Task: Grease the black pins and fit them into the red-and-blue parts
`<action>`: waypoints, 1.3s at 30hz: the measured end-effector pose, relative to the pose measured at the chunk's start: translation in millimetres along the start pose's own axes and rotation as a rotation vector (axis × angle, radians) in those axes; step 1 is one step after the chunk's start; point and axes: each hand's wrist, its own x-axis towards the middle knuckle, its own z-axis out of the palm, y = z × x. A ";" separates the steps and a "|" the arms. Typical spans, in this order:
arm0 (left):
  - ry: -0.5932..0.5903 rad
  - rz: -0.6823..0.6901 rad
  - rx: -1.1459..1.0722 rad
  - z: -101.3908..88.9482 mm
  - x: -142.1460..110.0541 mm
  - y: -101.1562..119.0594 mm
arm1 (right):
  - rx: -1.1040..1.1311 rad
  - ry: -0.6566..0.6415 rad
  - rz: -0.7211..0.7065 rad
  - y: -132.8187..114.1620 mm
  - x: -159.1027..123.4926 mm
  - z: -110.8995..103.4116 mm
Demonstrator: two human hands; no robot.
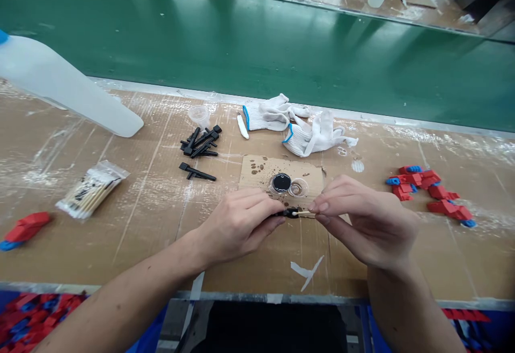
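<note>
Between thumb and fingers, my left hand [245, 219] pinches a small black plastic part [290, 213], whose far end sticks out toward the right. A cotton swab [303, 213] is pinched in my right hand [362, 219], its pale tip at the black part. Just beyond both hands lies a stained cardboard piece [257, 178]. On it stand a small cup of black liquid [281, 182] and a clear cup [299, 187]. Several similar black parts [201, 141] lie in a pile to the left, with a single black part [197, 172] in front of them.
White gloves [267, 114] lie at the back by the green belt [241, 47]. A bag of cotton swabs [92, 189] and a large white bottle [72, 85] are on the left. Red-blue parts [430, 186] lie right, another red-blue part [26, 229] far left. Bins sit below the table edge.
</note>
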 end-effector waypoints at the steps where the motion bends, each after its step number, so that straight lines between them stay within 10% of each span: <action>1: 0.002 0.000 0.002 -0.3 0.0 0.2 | -0.005 0.004 -0.006 -0.1 -0.2 -0.3; 39: -0.007 -0.011 0.002 0.1 0.6 0.2 | -0.045 0.009 -0.016 -0.4 1.2 0.4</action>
